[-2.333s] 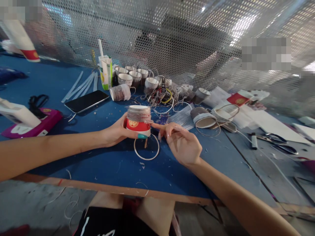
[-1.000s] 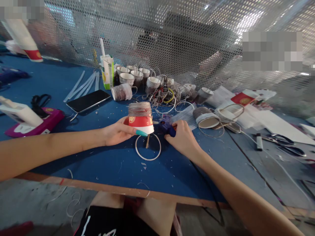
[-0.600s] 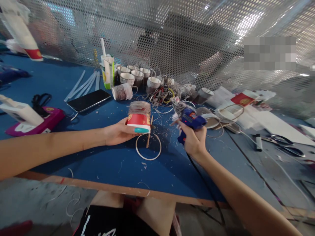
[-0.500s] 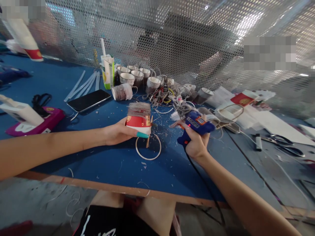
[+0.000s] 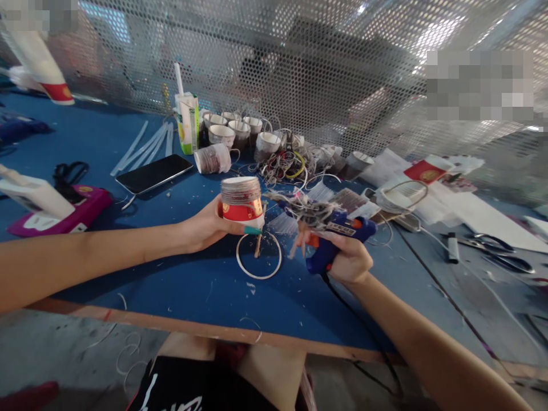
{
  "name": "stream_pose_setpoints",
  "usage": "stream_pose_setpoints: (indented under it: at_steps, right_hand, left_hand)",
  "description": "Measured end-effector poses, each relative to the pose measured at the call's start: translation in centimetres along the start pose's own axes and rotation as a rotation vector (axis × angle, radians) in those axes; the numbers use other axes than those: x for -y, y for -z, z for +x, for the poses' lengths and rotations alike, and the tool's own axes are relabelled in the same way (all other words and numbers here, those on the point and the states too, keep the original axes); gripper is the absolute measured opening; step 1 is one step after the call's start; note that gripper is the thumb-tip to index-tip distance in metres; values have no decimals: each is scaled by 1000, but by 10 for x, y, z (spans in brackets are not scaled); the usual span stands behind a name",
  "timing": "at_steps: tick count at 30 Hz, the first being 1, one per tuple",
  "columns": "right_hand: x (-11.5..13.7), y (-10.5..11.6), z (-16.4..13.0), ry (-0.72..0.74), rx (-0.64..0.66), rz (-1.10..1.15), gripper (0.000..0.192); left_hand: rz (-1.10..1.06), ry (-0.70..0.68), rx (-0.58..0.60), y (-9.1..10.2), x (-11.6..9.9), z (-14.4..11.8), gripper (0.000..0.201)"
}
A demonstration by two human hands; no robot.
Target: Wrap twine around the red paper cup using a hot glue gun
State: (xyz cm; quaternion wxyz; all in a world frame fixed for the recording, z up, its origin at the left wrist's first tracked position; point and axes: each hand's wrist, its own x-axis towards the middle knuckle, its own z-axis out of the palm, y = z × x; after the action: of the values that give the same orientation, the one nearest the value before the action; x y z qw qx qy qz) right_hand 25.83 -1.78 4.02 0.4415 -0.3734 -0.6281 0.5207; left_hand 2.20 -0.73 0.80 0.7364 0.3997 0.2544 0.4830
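My left hand [image 5: 216, 220] is closed around a red and white paper cup [image 5: 242, 212], whose upper part is wound with grey-brown cord. In my right hand [image 5: 349, 260] is a blue hot glue gun [image 5: 327, 251] with an orange trigger, its nozzle end pointing left toward the cup. Tangled fibres and glue strands cover the gun's front. On the table below the cup lies a pale cord ring [image 5: 259, 278], with a thin brown stick [image 5: 258, 246] across its upper edge. A gap separates the gun from the cup.
Several cord-wrapped cups [image 5: 220, 134] stand behind, one lying on its side. A phone [image 5: 154, 173], clear glue sticks [image 5: 143, 149] and a drink carton [image 5: 187, 123] are at left. Scissors [image 5: 492, 245] lie at right. A purple power strip [image 5: 92, 208] sits far left; a tangle of wires [image 5: 286, 165] is behind.
The glue gun has turned to point left and its nozzle has come nearer the cup. The cup has tilted, so its top shows more. My left hand keeps its grip.
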Motion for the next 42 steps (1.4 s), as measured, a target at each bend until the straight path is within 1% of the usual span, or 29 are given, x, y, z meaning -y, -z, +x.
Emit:
stream_pose_setpoints:
  at_steps: [5, 10, 14, 21, 26, 32, 42]
  right_hand:
    - [5, -6, -3, -72, 49, -3, 33]
    - [2, -8, -3, -63, 16, -9, 32]
    - [-1, -10, -4, -74, 33, 30, 28]
    - [4, -12, -5, -121, 38, 22, 26]
    - [1, -11, -6, -148, 45, 30, 27]
    - [2, -13, -6, -143, 34, 61, 24]
    - [0, -12, -5, -145, -5, 41, 24]
  left_hand:
    - [9, 4, -23, -3, -1, -1, 51]
    - [48, -21, 0, -1, 0, -1, 51]
    - [52, -35, 19, 1, 2, 0, 52]
    - [45, -20, -4, 1, 2, 0, 57]
    - [28, -20, -5, 1, 2, 0, 58]
    - [25, 11, -34, 0, 1, -1, 60]
    - [23, -15, -13, -1, 1, 0, 56]
